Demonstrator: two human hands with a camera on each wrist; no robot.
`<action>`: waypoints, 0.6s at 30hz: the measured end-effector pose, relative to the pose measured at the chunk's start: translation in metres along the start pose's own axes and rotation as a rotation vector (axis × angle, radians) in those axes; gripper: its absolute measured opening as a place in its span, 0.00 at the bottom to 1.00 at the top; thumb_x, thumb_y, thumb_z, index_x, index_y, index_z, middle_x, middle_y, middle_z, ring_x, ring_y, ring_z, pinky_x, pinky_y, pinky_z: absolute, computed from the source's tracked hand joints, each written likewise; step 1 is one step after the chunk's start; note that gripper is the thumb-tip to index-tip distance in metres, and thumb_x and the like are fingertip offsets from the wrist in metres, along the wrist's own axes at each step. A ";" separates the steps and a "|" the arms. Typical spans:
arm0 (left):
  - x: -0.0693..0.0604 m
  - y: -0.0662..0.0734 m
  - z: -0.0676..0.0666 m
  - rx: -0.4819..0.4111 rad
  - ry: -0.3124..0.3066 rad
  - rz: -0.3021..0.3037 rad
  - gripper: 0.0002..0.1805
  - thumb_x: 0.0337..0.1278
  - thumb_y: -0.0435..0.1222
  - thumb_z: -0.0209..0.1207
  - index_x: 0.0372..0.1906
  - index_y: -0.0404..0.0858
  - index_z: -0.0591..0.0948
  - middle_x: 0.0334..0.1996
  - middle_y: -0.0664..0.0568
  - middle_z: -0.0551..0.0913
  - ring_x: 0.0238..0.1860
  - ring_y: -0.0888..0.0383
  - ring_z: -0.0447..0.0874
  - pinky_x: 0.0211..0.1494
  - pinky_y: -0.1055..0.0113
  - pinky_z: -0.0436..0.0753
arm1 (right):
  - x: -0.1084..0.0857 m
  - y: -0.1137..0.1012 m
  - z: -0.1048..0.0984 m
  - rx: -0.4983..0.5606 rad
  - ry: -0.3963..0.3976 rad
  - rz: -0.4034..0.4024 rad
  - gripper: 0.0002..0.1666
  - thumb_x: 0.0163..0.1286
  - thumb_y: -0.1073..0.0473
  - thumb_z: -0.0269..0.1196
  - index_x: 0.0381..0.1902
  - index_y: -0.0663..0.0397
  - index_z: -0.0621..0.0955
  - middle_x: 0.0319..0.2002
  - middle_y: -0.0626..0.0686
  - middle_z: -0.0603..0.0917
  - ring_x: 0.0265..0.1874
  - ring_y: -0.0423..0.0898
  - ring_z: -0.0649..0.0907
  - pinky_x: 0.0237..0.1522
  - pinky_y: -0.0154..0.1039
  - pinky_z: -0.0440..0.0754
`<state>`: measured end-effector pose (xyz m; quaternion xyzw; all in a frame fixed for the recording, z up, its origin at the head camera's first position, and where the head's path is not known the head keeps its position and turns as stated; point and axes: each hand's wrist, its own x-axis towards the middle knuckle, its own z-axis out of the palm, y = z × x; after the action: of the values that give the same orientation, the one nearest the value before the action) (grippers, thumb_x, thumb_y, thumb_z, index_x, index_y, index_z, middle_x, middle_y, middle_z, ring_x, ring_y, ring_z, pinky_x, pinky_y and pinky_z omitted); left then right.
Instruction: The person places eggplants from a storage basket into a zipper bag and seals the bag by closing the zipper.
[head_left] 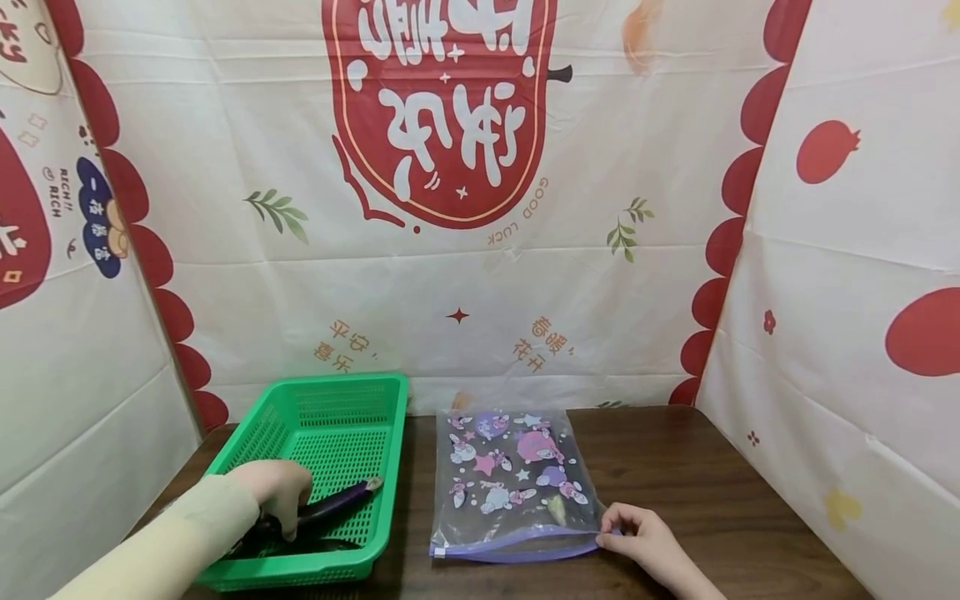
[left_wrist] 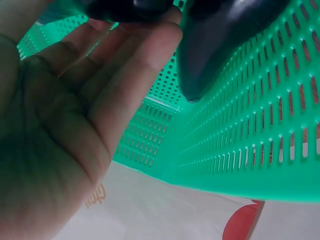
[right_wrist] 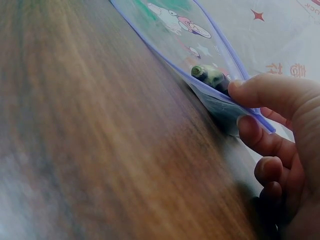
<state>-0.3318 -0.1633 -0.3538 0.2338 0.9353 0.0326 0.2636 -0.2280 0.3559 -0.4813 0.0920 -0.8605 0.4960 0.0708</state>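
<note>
Right hand (head_left: 647, 540) pinches the zip bag (head_left: 510, 479) (purple-edged, gaping).

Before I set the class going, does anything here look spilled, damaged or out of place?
Nothing looks spilled or damaged. The left hand touches an eggplant in the green basket, and the right hand pinches the edge of the plastic bag on the table. Only the wall cloth looks slightly off, with visible creases.

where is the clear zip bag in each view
Head: the clear zip bag is in the lower middle, flat on the table.
Left wrist: not in it.
Right wrist: top and right of centre, pinched by the right hand.
Shared landmark: the white printed backdrop, in all three.
</note>
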 end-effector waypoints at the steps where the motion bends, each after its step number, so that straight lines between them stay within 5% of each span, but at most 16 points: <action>1: -0.005 0.004 -0.003 -0.006 0.009 0.005 0.34 0.45 0.31 0.72 0.16 0.49 0.53 0.16 0.60 0.42 0.19 0.60 0.38 0.26 0.60 0.50 | 0.000 0.000 0.000 -0.001 0.003 -0.004 0.09 0.57 0.60 0.71 0.27 0.52 0.79 0.21 0.43 0.75 0.22 0.36 0.72 0.27 0.34 0.70; 18: -0.014 0.008 -0.011 -0.004 0.191 -0.006 0.30 0.43 0.30 0.73 0.15 0.48 0.58 0.17 0.59 0.46 0.17 0.60 0.44 0.20 0.63 0.55 | 0.000 0.000 0.000 0.011 0.002 -0.004 0.09 0.57 0.60 0.71 0.27 0.52 0.79 0.21 0.44 0.75 0.22 0.36 0.72 0.27 0.34 0.70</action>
<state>-0.3235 -0.1620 -0.3365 0.2263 0.9568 0.0559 0.1739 -0.2276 0.3554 -0.4812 0.0934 -0.8576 0.5006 0.0722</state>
